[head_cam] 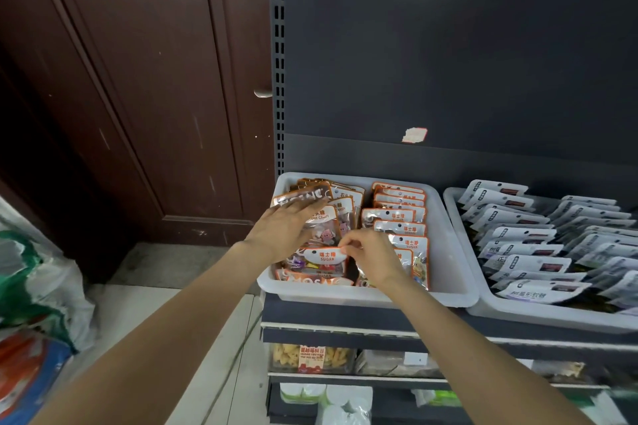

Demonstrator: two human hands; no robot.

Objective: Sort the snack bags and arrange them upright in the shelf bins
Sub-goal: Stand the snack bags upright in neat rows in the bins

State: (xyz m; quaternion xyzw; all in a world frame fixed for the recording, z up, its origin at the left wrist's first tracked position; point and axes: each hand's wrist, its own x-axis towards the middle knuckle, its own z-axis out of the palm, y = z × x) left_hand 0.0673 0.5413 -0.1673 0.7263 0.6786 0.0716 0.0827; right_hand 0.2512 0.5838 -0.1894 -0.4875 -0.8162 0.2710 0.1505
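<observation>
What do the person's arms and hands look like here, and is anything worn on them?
Both forearms are bare up to the frame's edge: no sleeves show. The left hand and right hand wear no gloves, and no watch, bracelet or ring shows on the wrists or fingers in view.

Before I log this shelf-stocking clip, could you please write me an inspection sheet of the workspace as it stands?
Surface: dark shelf carrying two white bins side by side.
Job's things: left bin holds orange-edged candy bags in rows; SUGAR bag near its front; right bin holds white pouches, overlapping, leaning.
Clutter: torn sticker on the back panel.
Hands: left hand lies flat on the left row; right hand pinches the SUGAR bag's top edge.
Cables: nothing seen.
Surroundings: brown cabinet door left; plastic sacks on the floor; stocked lower shelves.
</observation>
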